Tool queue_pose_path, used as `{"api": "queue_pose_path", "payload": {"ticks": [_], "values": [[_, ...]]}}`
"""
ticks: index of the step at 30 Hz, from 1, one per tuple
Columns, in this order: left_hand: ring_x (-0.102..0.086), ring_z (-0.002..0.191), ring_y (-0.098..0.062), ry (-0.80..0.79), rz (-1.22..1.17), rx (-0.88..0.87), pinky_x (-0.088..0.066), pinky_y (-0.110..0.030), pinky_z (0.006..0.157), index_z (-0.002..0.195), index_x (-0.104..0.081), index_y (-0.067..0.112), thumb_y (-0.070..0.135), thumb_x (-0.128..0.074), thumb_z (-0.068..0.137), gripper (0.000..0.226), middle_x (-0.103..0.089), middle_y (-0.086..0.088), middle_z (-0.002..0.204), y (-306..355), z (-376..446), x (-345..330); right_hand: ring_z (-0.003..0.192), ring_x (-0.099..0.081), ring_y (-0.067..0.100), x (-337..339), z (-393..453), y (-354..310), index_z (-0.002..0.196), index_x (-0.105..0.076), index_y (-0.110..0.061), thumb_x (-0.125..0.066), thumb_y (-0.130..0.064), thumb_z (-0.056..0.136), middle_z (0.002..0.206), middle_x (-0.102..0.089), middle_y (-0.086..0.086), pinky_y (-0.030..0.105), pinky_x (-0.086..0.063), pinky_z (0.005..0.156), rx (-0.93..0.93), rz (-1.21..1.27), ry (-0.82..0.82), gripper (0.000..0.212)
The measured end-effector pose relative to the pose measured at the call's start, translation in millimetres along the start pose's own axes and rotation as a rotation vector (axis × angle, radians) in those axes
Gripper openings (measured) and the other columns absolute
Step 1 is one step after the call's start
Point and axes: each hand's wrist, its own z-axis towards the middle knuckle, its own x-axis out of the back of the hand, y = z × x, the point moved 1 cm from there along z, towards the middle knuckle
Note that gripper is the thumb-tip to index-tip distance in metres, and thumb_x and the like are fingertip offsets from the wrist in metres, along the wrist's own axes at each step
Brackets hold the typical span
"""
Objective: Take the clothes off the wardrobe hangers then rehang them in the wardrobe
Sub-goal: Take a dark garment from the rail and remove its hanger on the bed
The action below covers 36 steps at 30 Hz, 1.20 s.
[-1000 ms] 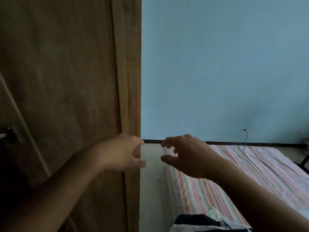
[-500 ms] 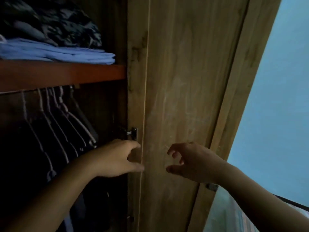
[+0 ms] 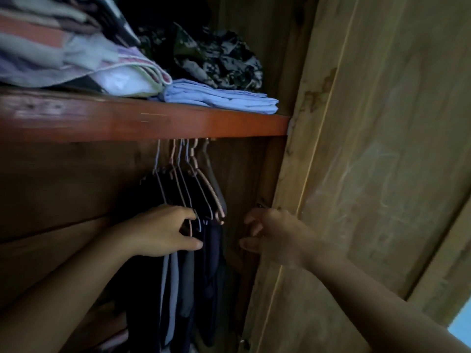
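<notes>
With the dark clothes (image 3: pixel 193 271) hanging on the hangers (image 3: pixel 201 189) under the shelf (image 3: pixel 153 123), the left hand (image 3: pixel 163 233), its grip half open at them, should lift one hook, while the empty, loosely curled right hand (image 3: pixel 270 235) steadies the garment.

Dim wooden wardrobe interior (image 3: pixel 229 174) (red shelf (image 3: pixel 153 121))

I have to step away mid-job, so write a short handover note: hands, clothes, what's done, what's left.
Left hand: at the hanging clothes, fingers on the hangers; firm grip not clear.
Right hand: loosely curled, empty, near the wardrobe door edge.
Clothes hang on hangers below the shelf; folded clothes lie on top.
Done: wardrobe open.
Left: take clothes off, rehang.
</notes>
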Motion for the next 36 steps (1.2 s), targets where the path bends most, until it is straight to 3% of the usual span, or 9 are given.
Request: {"api": "queue_pose_path", "payload": {"ticks": [6,10,14,19,22,25,29,33,36], "values": [[-0.045,0.133,-0.014,0.052,-0.037,0.149,-0.041,-0.029,0.107,0.148,-0.041,0.020,0.058,-0.069,0.081,0.081,-0.045,-0.003,0.147,-54,-6,3,0.094,-0.067,0.019,-26,53,-41,0.121,-0.061,-0.023,-0.069,-0.042,0.089,0.099,-0.071,-0.002,0.041,-0.056,0.083,0.113,0.090,0.016,0.038],[-0.047,0.131,-0.013,0.110,-0.034,0.228,-0.041,-0.032,0.108,0.146,-0.043,0.022,0.061,-0.069,0.078,0.083,-0.047,-0.001,0.147,-85,-15,5,0.089,-0.067,0.018,-46,88,-72,0.120,-0.063,-0.020,-0.070,-0.039,0.089,0.094,-0.073,0.000,0.040,-0.057,0.080,0.180,0.164,0.028,0.037],[-0.051,0.127,-0.012,0.178,-0.012,0.245,-0.044,-0.034,0.104,0.141,-0.047,0.025,0.064,-0.066,0.075,0.079,-0.053,0.000,0.142,-94,-21,5,0.101,-0.067,0.022,-64,116,-89,0.113,-0.067,-0.019,-0.069,-0.038,0.086,0.101,-0.074,-0.001,0.038,-0.054,0.084,0.204,0.209,0.122,0.032],[-0.055,0.122,-0.012,0.235,0.021,0.260,-0.046,-0.034,0.101,0.137,-0.052,0.026,0.062,-0.066,0.078,0.071,-0.057,0.001,0.136,-99,-22,4,0.096,-0.065,0.034,-85,142,-101,0.099,-0.065,-0.012,-0.065,-0.039,0.087,0.095,-0.071,0.011,0.041,-0.055,0.077,0.139,0.165,0.139,0.030],[-0.054,0.123,-0.010,0.228,0.000,0.261,-0.046,-0.032,0.101,0.139,-0.050,0.026,0.058,-0.066,0.080,0.069,-0.056,0.003,0.138,-101,-22,3,0.089,-0.065,0.036,-93,152,-103,0.085,-0.062,-0.011,-0.062,-0.039,0.087,0.091,-0.068,0.013,0.033,-0.048,0.067,0.087,0.134,0.152,0.029],[-0.054,0.122,-0.010,0.229,-0.001,0.264,-0.045,-0.032,0.101,0.140,-0.049,0.026,0.056,-0.066,0.083,0.066,-0.056,0.002,0.137,-104,-21,3,0.091,-0.065,0.036,-99,159,-106,0.091,-0.065,-0.011,-0.061,-0.037,0.088,0.096,-0.067,0.013,0.031,-0.042,0.066,0.057,0.089,0.160,0.027],[-0.056,0.120,-0.010,0.243,-0.010,0.260,-0.046,-0.032,0.100,0.140,-0.049,0.027,0.056,-0.065,0.084,0.065,-0.056,0.002,0.136,-104,-19,3,0.097,-0.065,0.035,-99,166,-107,0.104,-0.064,-0.009,-0.060,-0.031,0.089,0.106,-0.067,0.013,0.032,-0.045,0.069,0.021,0.066,0.128,0.027],[-0.057,0.117,-0.010,0.251,-0.009,0.248,-0.047,-0.029,0.097,0.139,-0.050,0.028,0.056,-0.064,0.086,0.062,-0.058,0.003,0.134,-102,-17,-1,0.093,-0.066,0.038,-97,168,-109,0.096,-0.062,-0.004,-0.056,-0.021,0.090,0.102,-0.067,0.018,0.034,-0.047,0.066,0.033,0.115,0.102,0.018],[-0.057,0.116,-0.010,0.280,0.012,0.248,-0.044,-0.025,0.093,0.138,-0.051,0.029,0.053,-0.060,0.090,0.054,-0.058,0.005,0.133,-102,-17,-3,0.088,-0.064,0.039,-97,161,-109,0.092,-0.060,-0.005,-0.051,-0.016,0.091,0.098,-0.067,0.019,0.033,-0.042,0.063,0.064,0.160,0.182,0.014]]}}
